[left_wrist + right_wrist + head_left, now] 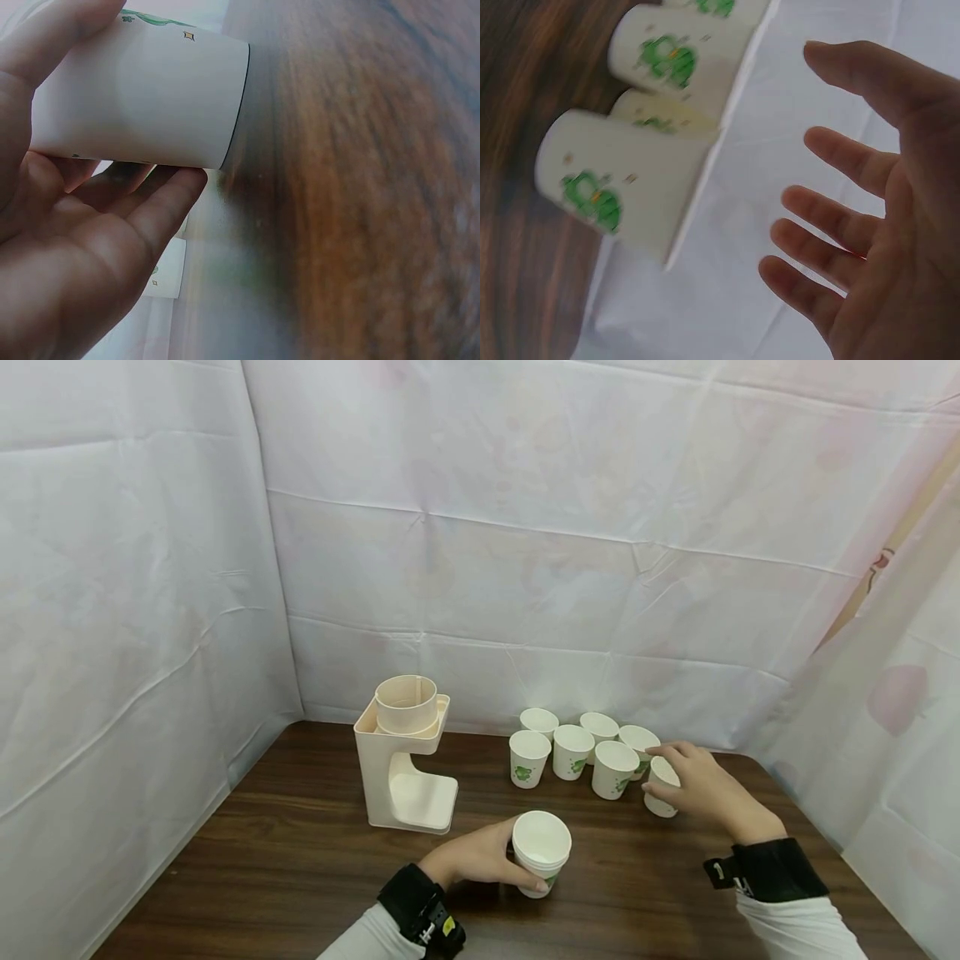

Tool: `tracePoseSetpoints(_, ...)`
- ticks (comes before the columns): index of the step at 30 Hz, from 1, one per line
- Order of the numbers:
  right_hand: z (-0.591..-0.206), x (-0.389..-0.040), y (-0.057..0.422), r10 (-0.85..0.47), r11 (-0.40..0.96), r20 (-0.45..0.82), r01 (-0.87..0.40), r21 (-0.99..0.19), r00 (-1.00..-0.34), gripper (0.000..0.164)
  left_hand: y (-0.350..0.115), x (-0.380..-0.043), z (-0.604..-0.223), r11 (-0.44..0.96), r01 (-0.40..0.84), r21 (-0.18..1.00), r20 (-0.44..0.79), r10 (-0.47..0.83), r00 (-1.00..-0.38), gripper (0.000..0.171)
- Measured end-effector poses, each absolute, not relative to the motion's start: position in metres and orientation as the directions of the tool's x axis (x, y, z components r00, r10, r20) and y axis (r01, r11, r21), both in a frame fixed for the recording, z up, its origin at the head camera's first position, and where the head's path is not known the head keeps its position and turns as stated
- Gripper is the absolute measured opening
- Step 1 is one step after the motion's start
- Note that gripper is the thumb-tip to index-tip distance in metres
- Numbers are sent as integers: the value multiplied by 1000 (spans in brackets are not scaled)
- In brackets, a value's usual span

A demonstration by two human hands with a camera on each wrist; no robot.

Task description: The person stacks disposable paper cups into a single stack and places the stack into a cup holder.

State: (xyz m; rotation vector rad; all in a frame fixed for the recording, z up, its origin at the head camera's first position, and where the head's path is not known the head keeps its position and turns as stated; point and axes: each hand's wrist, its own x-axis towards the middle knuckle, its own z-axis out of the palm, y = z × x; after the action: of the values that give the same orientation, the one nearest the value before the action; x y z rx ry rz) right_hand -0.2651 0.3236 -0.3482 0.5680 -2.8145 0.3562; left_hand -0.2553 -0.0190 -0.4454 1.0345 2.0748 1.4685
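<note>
My left hand [491,857] grips a small stack of nested white paper cups [542,852] near the front middle of the table. Up close in the left wrist view, the thumb lies on one side of the cup wall [142,97] and the fingers on the other. Farther right, my right hand [701,785] reaches over the rightmost paper cup [660,793]. Thumb and fingers of that right hand [885,195] are spread in the right wrist view, apart from the cup [626,180] with a green print.
Several white paper cups [529,760] with green prints stand upright in a cluster at the back. Left of them is a cream stand [378,777] with a round holder [406,718] on top and a flat base. White cloth [480,585] encloses the brown wooden table [285,860].
</note>
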Motion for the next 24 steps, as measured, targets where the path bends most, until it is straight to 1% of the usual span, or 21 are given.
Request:
tracePoseSetpoints(2, -351, -268, 330, -320, 908, 272, -375, -186, -908, 61, -19, -255, -445, 180, 342, 922, 94, 754, -651, 74)
tracePoseSetpoints(6, -356, -276, 341, -296, 921, 248, -345, -184, -922, 62, -19, -255, -445, 183, 339, 923, 92, 749, -656, 74)
tracePoseSetpoints(13, -364, -285, 351, -324, 907, 220, -369, -206, -920, 59, -19, -255, -445, 181, 342, 922, 95, 751, -654, 73)
tracePoseSetpoints(18, -368, -288, 352, -322, 906, 199, -362, -220, -926, 57, -19, -255, -445, 183, 338, 923, 89, 752, -653, 73)
tracePoseSetpoints(24, -369, -294, 352, -330, 909, 196, -367, -199, -923, 57, -19, -255, -444, 190, 339, 921, 88, 748, -658, 73)
